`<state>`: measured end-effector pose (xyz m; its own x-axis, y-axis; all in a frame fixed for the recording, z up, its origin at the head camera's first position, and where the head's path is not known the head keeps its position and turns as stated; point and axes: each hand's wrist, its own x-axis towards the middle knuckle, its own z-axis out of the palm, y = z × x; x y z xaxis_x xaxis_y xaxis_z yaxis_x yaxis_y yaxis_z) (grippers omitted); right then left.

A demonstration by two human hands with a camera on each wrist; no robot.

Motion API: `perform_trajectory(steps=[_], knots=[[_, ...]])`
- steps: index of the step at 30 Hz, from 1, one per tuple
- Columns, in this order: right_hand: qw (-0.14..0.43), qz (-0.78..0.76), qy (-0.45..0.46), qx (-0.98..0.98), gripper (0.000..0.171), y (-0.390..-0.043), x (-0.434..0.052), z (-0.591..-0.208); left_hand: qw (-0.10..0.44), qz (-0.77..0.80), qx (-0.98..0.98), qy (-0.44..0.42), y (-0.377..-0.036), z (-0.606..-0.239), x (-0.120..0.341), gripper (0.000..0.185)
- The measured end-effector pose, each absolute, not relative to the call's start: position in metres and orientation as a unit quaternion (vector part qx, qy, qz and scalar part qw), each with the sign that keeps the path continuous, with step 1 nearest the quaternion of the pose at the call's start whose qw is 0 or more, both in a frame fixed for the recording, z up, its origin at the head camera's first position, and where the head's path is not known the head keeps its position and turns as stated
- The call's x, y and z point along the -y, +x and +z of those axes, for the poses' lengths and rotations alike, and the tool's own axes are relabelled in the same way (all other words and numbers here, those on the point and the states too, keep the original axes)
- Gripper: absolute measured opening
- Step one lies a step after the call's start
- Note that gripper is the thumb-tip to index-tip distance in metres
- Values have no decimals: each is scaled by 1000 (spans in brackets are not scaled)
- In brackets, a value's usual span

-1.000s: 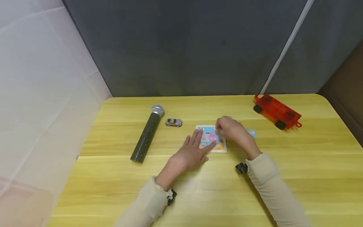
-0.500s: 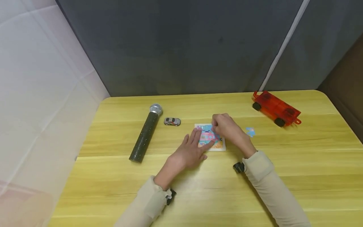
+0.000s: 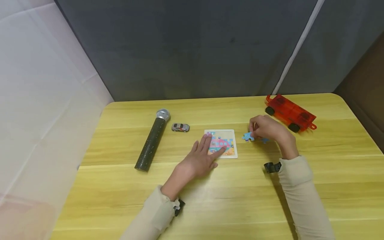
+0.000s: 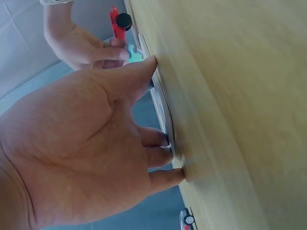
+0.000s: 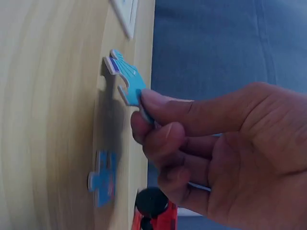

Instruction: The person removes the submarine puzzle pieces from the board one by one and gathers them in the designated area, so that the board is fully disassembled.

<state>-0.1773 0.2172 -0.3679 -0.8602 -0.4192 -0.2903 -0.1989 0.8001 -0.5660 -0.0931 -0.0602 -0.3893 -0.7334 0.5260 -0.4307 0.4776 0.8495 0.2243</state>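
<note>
A small square puzzle board [image 3: 231, 133] with a colourful picture lies mid-table. My left hand [image 3: 211, 145] rests flat on its left part, fingers straight and pressing it down; the left wrist view shows the fingertips [image 4: 165, 158] on the board's edge. To the right of the board, my right hand [image 3: 253, 132] pinches a light blue puzzle piece [image 3: 247, 136] between thumb and fingers, just above the table. The right wrist view shows this piece [image 5: 127, 82] held in the fingertips [image 5: 148, 103]. A second blue piece [image 3: 265, 140] [image 5: 102, 178] lies on the table under the right hand.
A black microphone [image 3: 152, 140] with a silver head lies at the left, with a small grey toy car [image 3: 180, 127] beside it. A red translucent wheeled toy [image 3: 289, 112] sits at the back right. A grey curtain hangs behind the yellow wooden table [image 3: 228, 200].
My right hand has lifted a blue piece off the board's upper right and carried it rightwards, leaving that part of the board bare. The left hand has stayed on the board.
</note>
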Motion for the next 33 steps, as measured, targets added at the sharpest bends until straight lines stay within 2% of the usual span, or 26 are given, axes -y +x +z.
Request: perform_trajectory(steps=[3, 11, 15, 18, 21, 24, 29, 33], knots=[[203, -238, -137, -940, 12, -182, -221, -375, 250, 51, -929, 270, -94, -390, 62, 63], [151, -155, -72, -974, 16, -206, -228, -413, 250, 57, -928, 271, -96, -389, 64, 64], [139, -141, -60, -978, 15, -198, -222, -406, 247, 63, -928, 271, -95, -389, 64, 63], [131, -157, -110, -973, 14, -185, -203, -390, 249, 61, -928, 271, -94, -389, 63, 63], [124, -206, -200, -950, 7, -174, -174, -378, 250, 59, -928, 270, -93, -389, 62, 62], [125, -250, -268, -922, 17, -169, -149, -381, 251, 66, -928, 266, -94, -389, 62, 61], [152, -275, -263, -912, 35, -160, -125, -388, 254, 69, -929, 262, -93, -387, 62, 59], [124, -260, -256, -923, 34, -155, -117, -393, 255, 56, -929, 264, -93, -388, 61, 59]])
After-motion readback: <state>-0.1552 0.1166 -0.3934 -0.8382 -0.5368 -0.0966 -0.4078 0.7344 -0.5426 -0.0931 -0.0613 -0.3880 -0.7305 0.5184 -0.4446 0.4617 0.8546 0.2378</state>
